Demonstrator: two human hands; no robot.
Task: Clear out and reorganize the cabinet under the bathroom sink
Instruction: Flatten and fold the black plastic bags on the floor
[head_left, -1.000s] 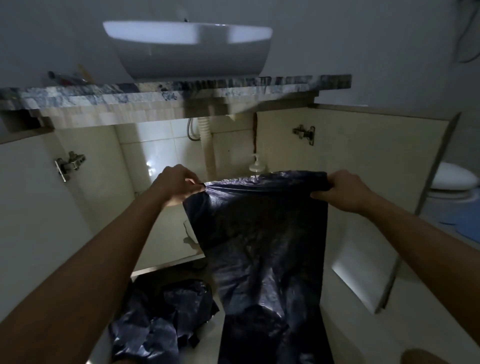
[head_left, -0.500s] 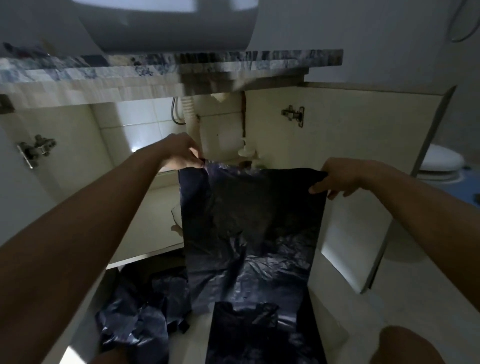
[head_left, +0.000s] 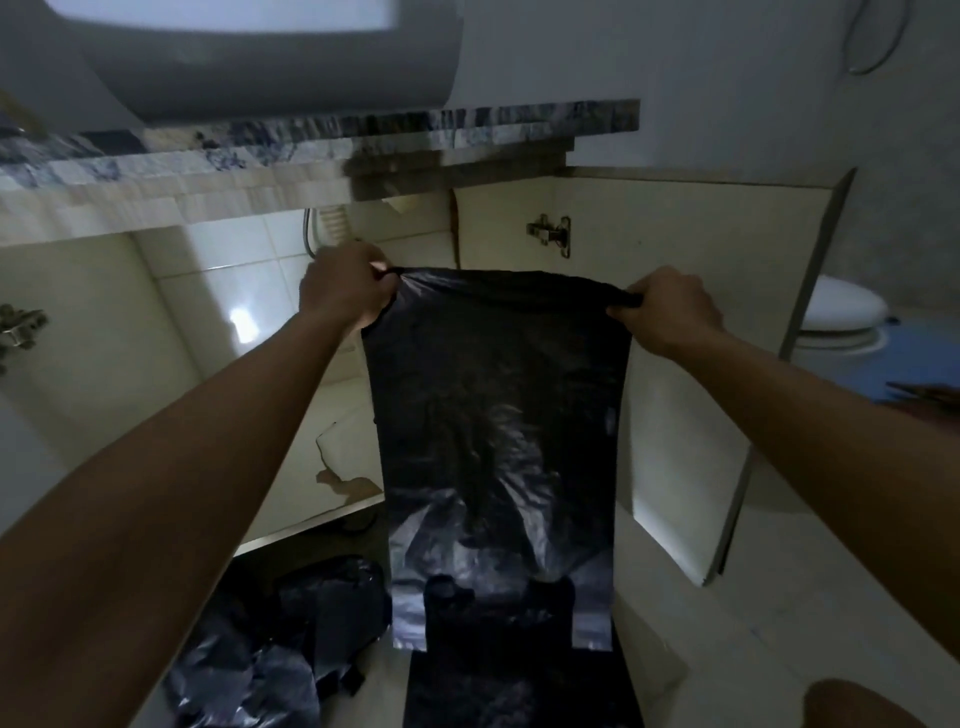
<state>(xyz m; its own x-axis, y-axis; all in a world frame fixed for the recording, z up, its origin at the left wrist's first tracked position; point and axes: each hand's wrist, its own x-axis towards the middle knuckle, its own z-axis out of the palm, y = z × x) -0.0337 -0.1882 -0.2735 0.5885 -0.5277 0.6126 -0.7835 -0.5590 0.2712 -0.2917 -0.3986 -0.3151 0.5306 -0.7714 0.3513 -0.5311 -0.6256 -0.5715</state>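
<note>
Since half a second ago the right hand (head_left: 667, 312) has come up level with the left hand (head_left: 345, 291), and the slack top edge of the black bin bag (head_left: 498, 441) is now drawn into a nearly straight line between them; both fists are clenched on that edge, one at each top corner, set well apart across the middle of the frame. I see the bag hanging flat like a curtain in front of the open cabinet; its short edge runs left to right between my two grips, and its long axis drops straight down toward the bottom of the frame, where the lower end overlaps a second dark sheet (head_left: 519, 686) lying on the floor. The left hand sits before the tiled back wall (head_left: 234, 291) of the cabinet, so it is the nearer one to the opening; the right hand is in front of the open door (head_left: 701, 291) at centre right. A heap of crumpled bags (head_left: 291, 644) lies at lower left, just beside the hanging one; the toilet (head_left: 841, 317) shows at the right edge. My guess is that the bag is being squared up for folding or stacking, so the next move turns on keeping both corners level and lowering along that vertical axis; whether the mouth is at the top I cannot tell.
</note>
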